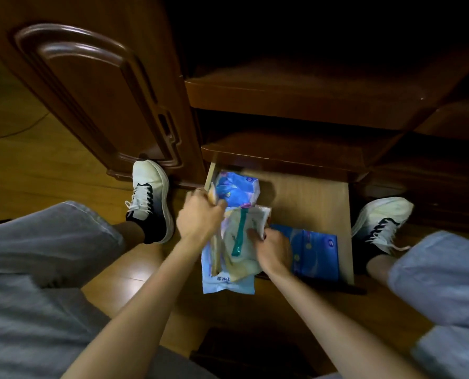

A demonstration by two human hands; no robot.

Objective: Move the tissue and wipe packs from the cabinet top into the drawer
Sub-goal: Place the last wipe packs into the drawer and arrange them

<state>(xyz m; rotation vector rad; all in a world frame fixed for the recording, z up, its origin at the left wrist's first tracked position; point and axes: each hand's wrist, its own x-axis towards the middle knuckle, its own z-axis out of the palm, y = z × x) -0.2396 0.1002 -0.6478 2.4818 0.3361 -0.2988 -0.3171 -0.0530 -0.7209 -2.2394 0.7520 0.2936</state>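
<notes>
An open wooden drawer [312, 203] is pulled out low between my feet. A blue tissue pack [237, 187] lies at its back left and another blue pack [316, 254] at its front right. Over the drawer's front left I hold a bundle of pale wipe packs [234, 258], one with a teal stripe, the lowest light blue with printed characters. My left hand [199, 216] grips the bundle's upper left edge. My right hand [273, 251] pinches its right side. The bundle's lower end hangs over the drawer's front edge.
A carved cabinet door [91, 99] stands open at the left. Dark shelves [296, 97] sit above the drawer. My white shoes [150, 198] [379, 220] flank the drawer on the wooden floor [36, 160]. My knees in grey trousers fill the lower corners.
</notes>
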